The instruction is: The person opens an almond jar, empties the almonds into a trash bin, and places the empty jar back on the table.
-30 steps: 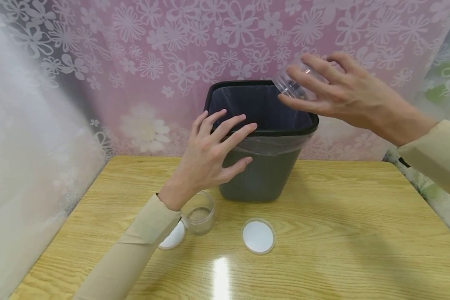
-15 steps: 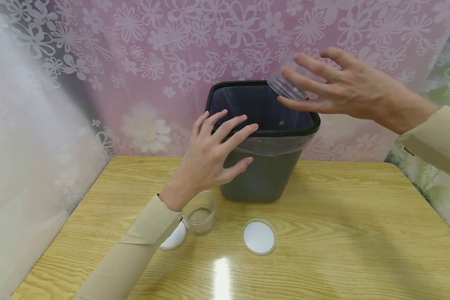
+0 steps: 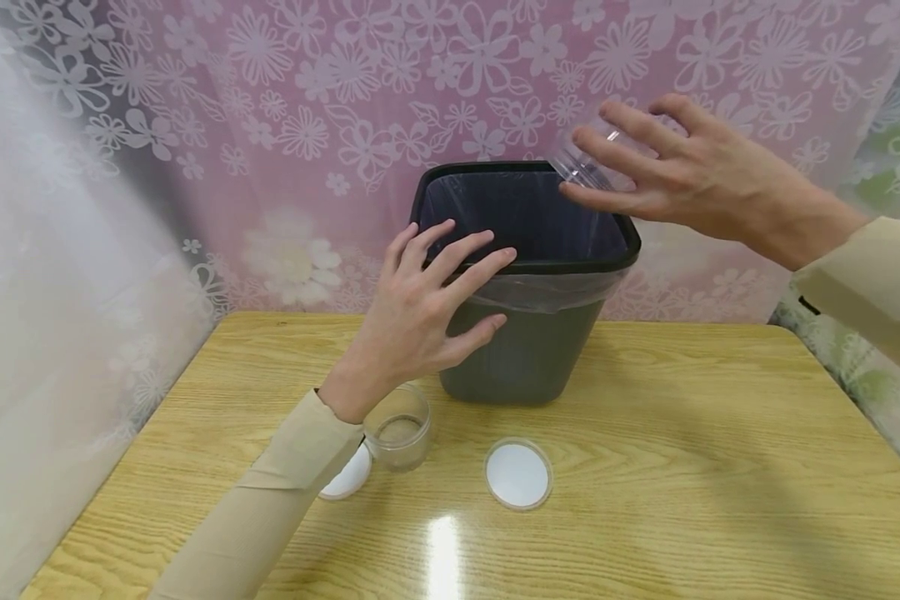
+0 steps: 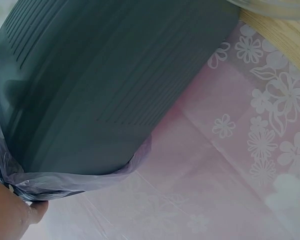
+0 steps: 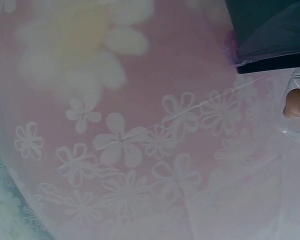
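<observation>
A dark grey trash bin (image 3: 521, 350) with a black rim and a clear liner stands at the table's back edge. My left hand (image 3: 420, 304) holds its near-left rim, fingers spread over the edge and thumb on the outside. At the far-right rim, my right hand (image 3: 690, 171) grips a clear plastic cup (image 3: 581, 171), tilted with its mouth toward the bin. Part of that cup (image 5: 292, 122) shows in the right wrist view, beside a finger. Another clear cup (image 3: 401, 433) stands upright on the table, below my left wrist.
Two round lids with white centres lie on the wooden table (image 3: 682, 467): one lid (image 3: 518, 473) in front of the bin, the other lid (image 3: 348, 475) partly hidden by my left sleeve. A pink flowered curtain (image 3: 307, 167) hangs right behind the bin.
My right hand has shifted the tilted cup slightly left, then back right. A small brownish bit seen inside the bin half a second ago is out of sight. My left hand stays put.
</observation>
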{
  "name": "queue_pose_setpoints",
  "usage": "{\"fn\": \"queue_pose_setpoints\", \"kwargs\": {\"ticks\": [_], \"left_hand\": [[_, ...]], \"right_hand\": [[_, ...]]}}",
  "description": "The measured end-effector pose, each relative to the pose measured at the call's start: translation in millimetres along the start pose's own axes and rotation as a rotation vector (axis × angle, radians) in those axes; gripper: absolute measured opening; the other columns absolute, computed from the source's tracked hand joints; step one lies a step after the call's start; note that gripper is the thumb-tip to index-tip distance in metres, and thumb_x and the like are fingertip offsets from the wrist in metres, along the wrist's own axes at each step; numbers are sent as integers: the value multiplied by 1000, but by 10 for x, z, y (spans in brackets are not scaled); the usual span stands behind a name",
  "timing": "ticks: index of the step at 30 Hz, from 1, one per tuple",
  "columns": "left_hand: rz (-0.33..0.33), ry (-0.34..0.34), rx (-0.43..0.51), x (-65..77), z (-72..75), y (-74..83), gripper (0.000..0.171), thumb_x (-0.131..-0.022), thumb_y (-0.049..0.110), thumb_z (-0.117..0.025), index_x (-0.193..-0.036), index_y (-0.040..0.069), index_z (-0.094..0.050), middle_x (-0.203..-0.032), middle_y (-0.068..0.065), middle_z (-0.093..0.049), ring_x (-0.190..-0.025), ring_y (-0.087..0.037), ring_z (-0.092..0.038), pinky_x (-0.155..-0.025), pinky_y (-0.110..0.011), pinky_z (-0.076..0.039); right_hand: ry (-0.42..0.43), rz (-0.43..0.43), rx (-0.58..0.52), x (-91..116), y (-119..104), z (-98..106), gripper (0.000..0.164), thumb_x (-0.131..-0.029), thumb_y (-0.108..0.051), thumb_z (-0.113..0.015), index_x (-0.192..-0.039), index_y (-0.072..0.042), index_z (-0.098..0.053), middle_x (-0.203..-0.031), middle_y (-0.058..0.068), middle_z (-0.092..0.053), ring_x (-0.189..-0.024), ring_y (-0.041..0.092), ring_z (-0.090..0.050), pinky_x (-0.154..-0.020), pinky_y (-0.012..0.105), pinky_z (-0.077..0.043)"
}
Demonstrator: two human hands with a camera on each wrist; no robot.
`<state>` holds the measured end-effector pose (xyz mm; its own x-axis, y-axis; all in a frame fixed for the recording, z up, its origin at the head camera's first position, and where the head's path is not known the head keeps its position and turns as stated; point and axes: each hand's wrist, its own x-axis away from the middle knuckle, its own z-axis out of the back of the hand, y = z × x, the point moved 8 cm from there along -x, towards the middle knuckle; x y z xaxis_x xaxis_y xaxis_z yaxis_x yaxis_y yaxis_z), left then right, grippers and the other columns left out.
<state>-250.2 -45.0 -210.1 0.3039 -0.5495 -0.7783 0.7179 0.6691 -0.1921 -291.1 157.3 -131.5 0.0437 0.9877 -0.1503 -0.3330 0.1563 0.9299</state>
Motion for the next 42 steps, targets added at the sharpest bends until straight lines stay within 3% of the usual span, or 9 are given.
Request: {"fn": "queue_pose_setpoints", "kwargs": {"ticks": [5,12,19,27,37,42], "left_hand": [[4,6,3,3,-3,-7,61,-92,51,-68,-147,28,-55,-147,-4,-57,-141,-37,-46,-119,-62,-30],[4,5,-1,2,-3,-3,60,-93,51,-67,-147,28,-55,-147,-4,-57,-142,-36,-45,-119,-63,-30],[1,3,-6,-3,-8,-4,61,-93,52,-67,-148,28,-54,-148,-4,-57,-142,-36,-45,-119,-63,-31],[1,-5,-19,0,-9,0,62,-93,53,-67,-148,28,-54,-148,-4,-56,-142,-37,-45,-119,-63,-30],[37,-29,31,101,42,-2,74,-92,51,-68,-155,22,-43,-159,-7,-45,-150,-41,-34,-122,-66,-23],[57,-11,37,211,146,-21,77,-90,49,-70,-156,19,-42,-163,-9,-39,-154,-43,-27,-121,-70,-19]], "right_hand": [[41,5,-6,-38,-45,29,123,-50,-6,-100,-153,-24,-36,-154,22,-44,-132,42,-49,-92,53,-50],[-3,-49,1,91,49,-15,130,-45,2,-98,-154,-23,-32,-155,23,-41,-137,42,-45,-95,54,-49],[34,-14,-13,-25,-72,19,120,-56,-4,-98,-155,-26,-34,-156,21,-42,-135,41,-48,-97,53,-50],[42,-46,-27,-64,-93,49,113,-62,1,-94,-155,-25,-36,-156,22,-42,-135,42,-48,-97,54,-49],[114,-255,-152,67,-1,201,100,-69,7,-88,-152,-24,-43,-153,23,-45,-132,46,-48,-90,58,-49],[216,-383,-201,149,32,303,85,-73,-1,-83,-148,-23,-49,-147,23,-50,-127,46,-49,-82,60,-47]]}}
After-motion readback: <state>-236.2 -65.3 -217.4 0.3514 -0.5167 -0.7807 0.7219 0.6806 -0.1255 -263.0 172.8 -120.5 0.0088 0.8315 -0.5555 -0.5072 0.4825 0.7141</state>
